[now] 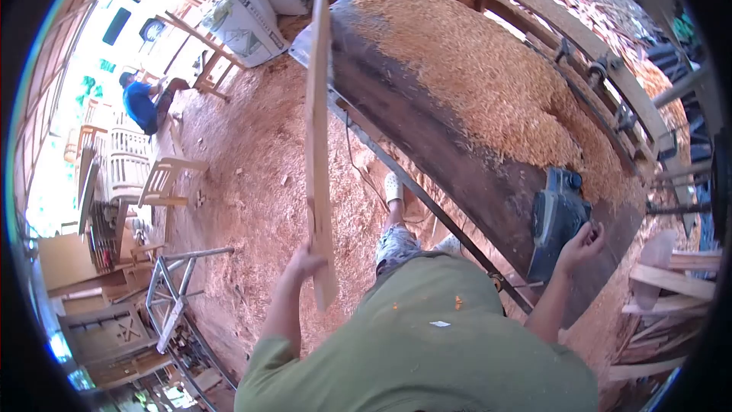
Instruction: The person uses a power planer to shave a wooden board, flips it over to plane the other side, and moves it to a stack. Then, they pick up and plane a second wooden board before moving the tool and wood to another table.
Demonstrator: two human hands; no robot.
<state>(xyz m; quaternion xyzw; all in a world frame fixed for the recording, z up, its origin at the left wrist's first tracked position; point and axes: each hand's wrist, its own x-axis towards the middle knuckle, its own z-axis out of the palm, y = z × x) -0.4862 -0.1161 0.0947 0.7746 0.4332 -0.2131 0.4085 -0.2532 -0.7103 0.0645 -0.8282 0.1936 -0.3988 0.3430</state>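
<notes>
My left hand (303, 261) grips a long narrow wooden board (317, 130) near its lower end; the board points away from me, up past the near edge of the workbench. My right hand (581, 246) rests on a dark blue electric planer (557, 221) that sits on the dark workbench top (457, 160). A thick heap of wood shavings (473, 69) covers the far part of the bench. My green shirt fills the bottom of the view.
Shavings cover the floor (252, 183). A person in a blue shirt (141, 103) sits far left near white sacks (244, 19). Chair frames (164, 183) and a metal frame (171, 290) stand at left. Stacked wood pieces (663, 297) lie at right; clamps (602, 69) line the bench's far rail.
</notes>
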